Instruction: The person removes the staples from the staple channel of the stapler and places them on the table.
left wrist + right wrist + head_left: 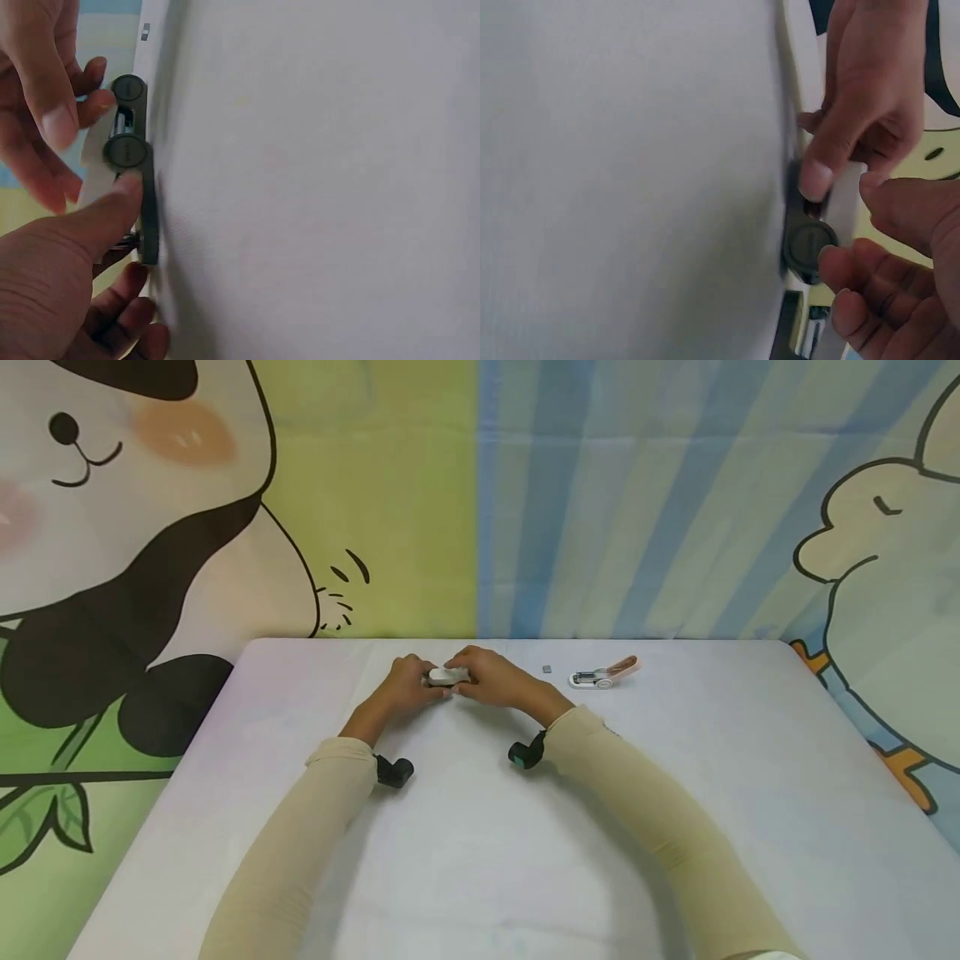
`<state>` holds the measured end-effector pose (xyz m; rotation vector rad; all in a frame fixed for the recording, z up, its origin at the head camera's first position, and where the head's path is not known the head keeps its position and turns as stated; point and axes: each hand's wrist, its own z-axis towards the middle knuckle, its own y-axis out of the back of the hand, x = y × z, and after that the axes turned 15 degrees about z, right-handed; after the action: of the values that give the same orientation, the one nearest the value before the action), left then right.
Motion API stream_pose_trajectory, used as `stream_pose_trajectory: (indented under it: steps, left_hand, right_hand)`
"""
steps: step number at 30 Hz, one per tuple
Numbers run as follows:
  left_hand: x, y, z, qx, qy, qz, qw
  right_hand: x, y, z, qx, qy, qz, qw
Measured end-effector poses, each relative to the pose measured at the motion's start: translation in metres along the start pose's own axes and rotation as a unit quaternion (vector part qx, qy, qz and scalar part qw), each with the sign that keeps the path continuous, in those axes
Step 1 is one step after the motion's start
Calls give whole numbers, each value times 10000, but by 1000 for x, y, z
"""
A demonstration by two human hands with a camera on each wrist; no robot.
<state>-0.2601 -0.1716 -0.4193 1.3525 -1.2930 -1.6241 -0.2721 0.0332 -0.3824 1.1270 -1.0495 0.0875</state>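
Observation:
A small stapler point(447, 677), pale on top and dark along the side, is at the table's far edge between both hands. Round dark discs point(126, 151) and bits of metal show on its side. My left hand point(411, 683) holds it, thumb pressed on the dark side and the other fingers behind. My right hand point(497, 679) is at its right end; in the right wrist view the fingertips point(838, 264) reach a disc, with the thumb held apart from them. These fingers hide part of the stapler.
To the right, a pink and white stapler point(624, 668) lies with its metal parts exposed. A small grey block point(547, 669), like a strip of staples, sits between it and my right hand. Behind the white table point(465, 860) hangs a cartoon-printed backdrop point(637, 527).

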Motion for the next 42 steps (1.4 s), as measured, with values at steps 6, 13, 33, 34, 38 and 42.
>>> stream_pose_trajectory:
  steps: [6, 13, 33, 34, 38, 42]
  left_hand:
    - [-6, -8, -4, -415, -98, -532, 9977]
    - [-18, 0, -18, -347, -385, -877, 9948]
    - [-50, -9, -34, -565, -1103, -1464, 9814]
    - [-51, -10, -34, -523, -1150, -1398, 9821]
    - [-52, -14, -34, -234, -1326, -1132, 9844]
    - [-49, -17, -35, 64, -1279, -1090, 9858]
  right_hand:
    - [-4, -10, 7, 188, -281, -414, 9986]
    - [-4, -6, -1, 84, -5, -535, 9985]
    - [-7, -1, -65, -728, 286, 1073, 9911]
    - [-9, 0, -68, -701, 272, 1151, 9905]
    - [-15, 1, -76, -564, 271, 1026, 9928]
    - [-20, 5, -86, -569, 245, 907, 9939]
